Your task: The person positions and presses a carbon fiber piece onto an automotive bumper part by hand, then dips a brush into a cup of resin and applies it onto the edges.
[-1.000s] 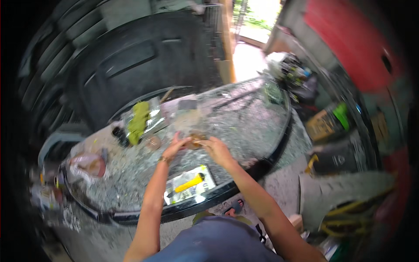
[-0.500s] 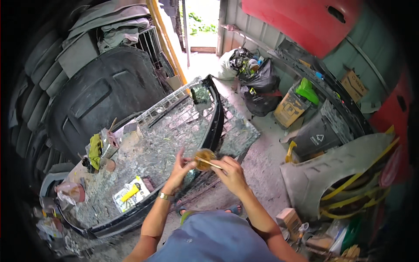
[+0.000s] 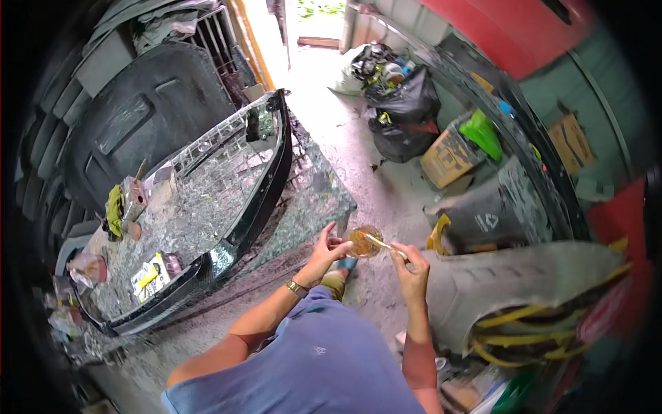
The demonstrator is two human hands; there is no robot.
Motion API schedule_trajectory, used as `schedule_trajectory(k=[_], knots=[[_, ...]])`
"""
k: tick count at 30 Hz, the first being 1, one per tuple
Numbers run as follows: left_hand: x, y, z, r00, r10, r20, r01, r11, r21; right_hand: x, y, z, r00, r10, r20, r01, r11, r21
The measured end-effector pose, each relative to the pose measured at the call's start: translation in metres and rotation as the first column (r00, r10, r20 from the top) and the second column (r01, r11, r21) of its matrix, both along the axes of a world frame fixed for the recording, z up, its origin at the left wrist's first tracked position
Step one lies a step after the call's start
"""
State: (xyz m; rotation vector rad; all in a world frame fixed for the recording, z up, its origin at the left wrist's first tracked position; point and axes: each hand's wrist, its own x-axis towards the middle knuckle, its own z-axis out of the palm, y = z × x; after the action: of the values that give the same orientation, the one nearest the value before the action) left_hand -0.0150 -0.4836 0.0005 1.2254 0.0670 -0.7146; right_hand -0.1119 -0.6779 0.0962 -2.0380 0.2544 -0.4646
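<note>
My left hand [image 3: 323, 258] grips the left side of a small clear cup [image 3: 354, 251] with amber liquid inside. Between the fingers of my right hand [image 3: 412, 270] is a slim, light-handled brush [image 3: 380, 242], its tip down in the cup. Both hands are held out in front of me above the floor, close together. Left of them is a worktable [image 3: 200, 183] with a streaky, stained top, and along its near edge runs a long dark curved car part [image 3: 243, 234]. A grey car fender [image 3: 524, 279] stands to my right.
Black garbage bags [image 3: 407, 114], a cardboard box [image 3: 447, 160] and a dark bin [image 3: 486, 215] line the right side. A black hood [image 3: 138, 114] leans behind the table. Clutter lies on the floor by the fender. One foot [image 3: 343, 269] shows below the cup.
I have turned and stepped right, away from the table. Both hands, with the cup and brush, are now over the floor nearer the fender.
</note>
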Motion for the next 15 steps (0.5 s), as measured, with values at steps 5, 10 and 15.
schedule_trajectory(k=[5, 10, 15], knots=[[0.048, -0.086, -0.026, 0.98, 0.028, 0.196, -0.039, 0.998, 0.057, 0.065, -0.085, -0.029, 0.989, -0.145, -0.03, 0.148, 0.981, 0.125], [0.113, -0.16, -0.047, 0.961, 0.126, 0.245, -0.151, 0.985, 0.086, 0.148, -0.156, -0.055, 0.98, -0.181, -0.079, 0.197, 0.908, 0.37], [0.173, -0.203, -0.042, 0.925, 0.284, 0.254, -0.312, 0.947, 0.076, 0.235, -0.206, -0.053, 0.992, -0.109, -0.069, 0.126, 0.931, 0.342]])
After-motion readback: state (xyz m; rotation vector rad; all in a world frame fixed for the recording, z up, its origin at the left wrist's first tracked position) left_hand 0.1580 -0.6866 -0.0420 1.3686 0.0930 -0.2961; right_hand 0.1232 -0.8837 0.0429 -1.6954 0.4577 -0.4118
